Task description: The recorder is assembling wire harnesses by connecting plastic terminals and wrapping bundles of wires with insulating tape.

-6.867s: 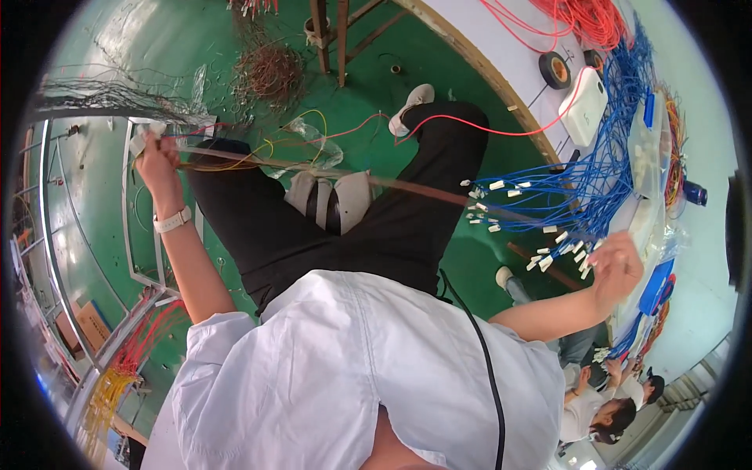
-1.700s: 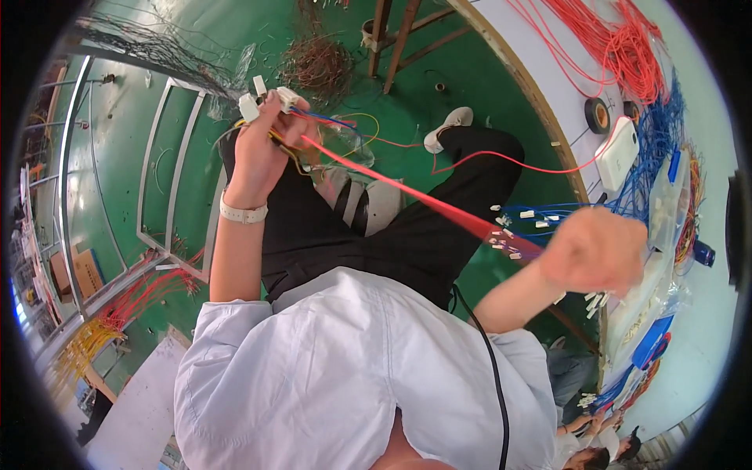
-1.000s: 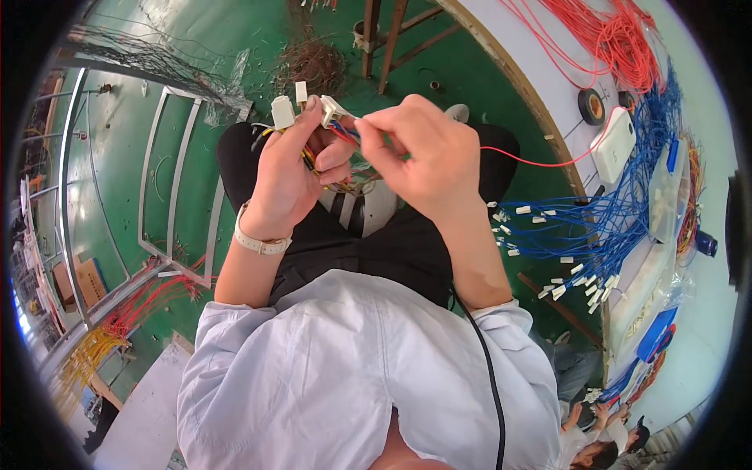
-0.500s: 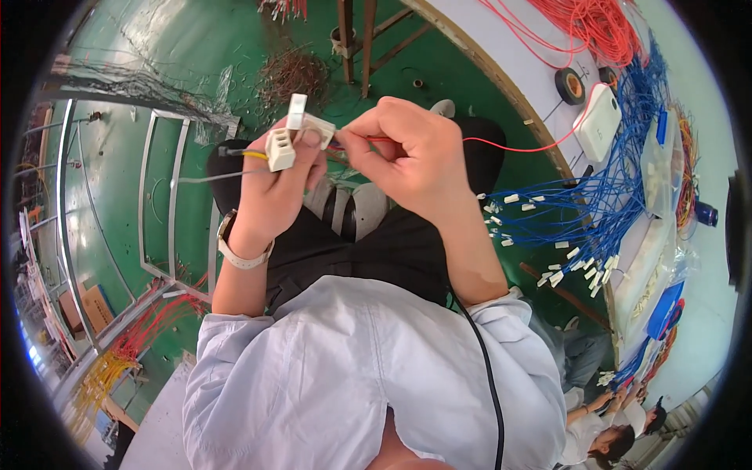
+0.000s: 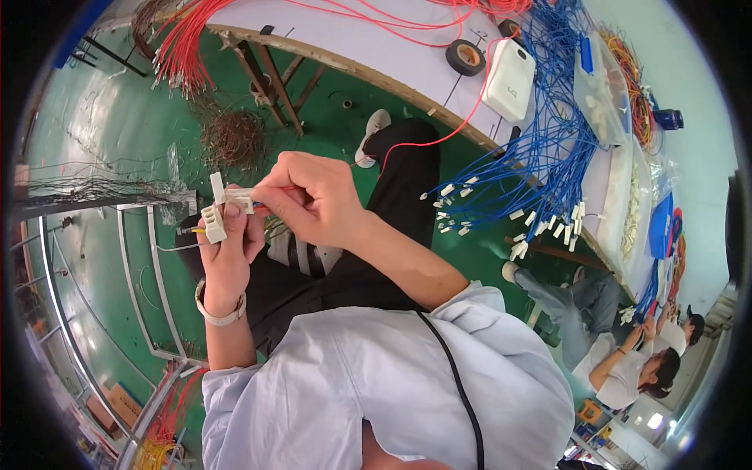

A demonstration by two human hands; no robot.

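My left hand (image 5: 229, 258) is closed around several white plastic connectors. One connector with square openings (image 5: 213, 224) sticks out on its left side, with a yellow wire and a grey wire beside it. A slimmer white connector (image 5: 217, 188) points upward, and another (image 5: 241, 197) lies under the thumb, facing my right hand. My right hand (image 5: 317, 200) pinches a red wire (image 5: 446, 141) close to that connector's end; the wire's tip is hidden by the fingers. From there the red wire runs rightward, up to the table.
On the table (image 5: 376, 70) lie black tape rolls (image 5: 465, 58), a white box-shaped device (image 5: 509, 80), red wires (image 5: 368, 17) and blue wires with white connectors (image 5: 540, 157). A tangle of wire scraps (image 5: 233, 139) is on the green floor. Metal frames (image 5: 141, 274) stand left. Other people (image 5: 627, 364) sit at right.
The view has swung, so my hands appear further left and lower, and more of the table shows. My right hand still pinches the red wire at the connector.
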